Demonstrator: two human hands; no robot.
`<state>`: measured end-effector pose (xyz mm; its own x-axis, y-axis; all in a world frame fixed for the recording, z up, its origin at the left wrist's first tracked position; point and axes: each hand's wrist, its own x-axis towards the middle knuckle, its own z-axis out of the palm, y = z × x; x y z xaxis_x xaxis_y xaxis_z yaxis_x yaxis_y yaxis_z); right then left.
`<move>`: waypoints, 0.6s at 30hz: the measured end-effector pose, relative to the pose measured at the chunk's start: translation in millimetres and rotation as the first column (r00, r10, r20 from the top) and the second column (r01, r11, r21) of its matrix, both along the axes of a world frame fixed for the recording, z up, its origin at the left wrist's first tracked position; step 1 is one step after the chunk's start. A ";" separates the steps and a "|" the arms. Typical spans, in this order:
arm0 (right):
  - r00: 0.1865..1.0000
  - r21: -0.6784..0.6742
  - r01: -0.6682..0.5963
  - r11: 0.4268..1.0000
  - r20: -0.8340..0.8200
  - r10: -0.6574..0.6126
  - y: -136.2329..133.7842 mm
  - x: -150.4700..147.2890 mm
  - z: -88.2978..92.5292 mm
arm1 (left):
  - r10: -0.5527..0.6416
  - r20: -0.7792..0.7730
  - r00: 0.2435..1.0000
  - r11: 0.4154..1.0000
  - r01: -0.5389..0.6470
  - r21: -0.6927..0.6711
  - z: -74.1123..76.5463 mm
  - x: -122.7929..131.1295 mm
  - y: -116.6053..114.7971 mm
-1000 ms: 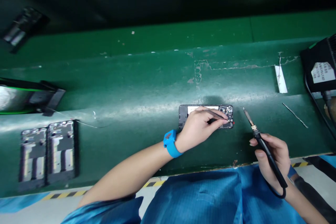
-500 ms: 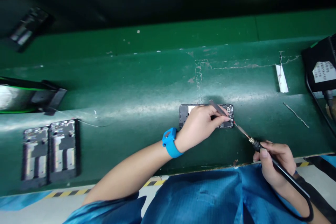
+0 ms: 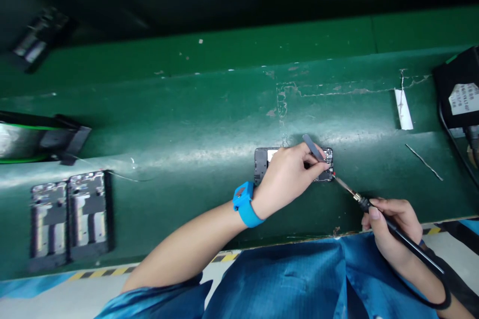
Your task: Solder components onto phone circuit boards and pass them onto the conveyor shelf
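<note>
and in comes the soldering iron, gripped by the right hand, its tip now at the open phone on the counter, joining tweezers pinched in the left hand, both tools on one end!

The green tabletop is scuffed, with pale flaking lines across its rear half. An opened phone lies flat and lengthwise across it, partly hidden from view. Toward the left, two more opened phones lie side by side near the front edge, with a dark device with green trim behind them. At the right sits a labelled black box; near it lie a white strip and, apart, a thin strand.
</note>
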<state>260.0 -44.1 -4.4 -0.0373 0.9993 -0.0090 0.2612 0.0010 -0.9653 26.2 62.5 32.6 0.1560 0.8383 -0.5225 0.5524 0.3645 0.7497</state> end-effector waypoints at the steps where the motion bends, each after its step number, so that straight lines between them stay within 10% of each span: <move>1: 1.000 -0.005 -0.004 1.000 -0.005 0.004 -0.3 0.5 -0.3 | 0.000 -0.005 1.000 1.000 0.000 0.001 -0.4 -0.1 -0.2; 18: 1.000 0.020 0.007 1.000 -0.018 -0.007 1.8 1.5 1.2 | 0.011 0.007 1.000 0.999 -0.011 0.040 -5.4 -0.5 -2.4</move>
<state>261.5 -42.3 -3.3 -0.0300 0.9995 0.0111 0.2443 0.0181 -0.9695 25.7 60.2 27.2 0.1500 0.8601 -0.4876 0.5436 0.3403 0.7673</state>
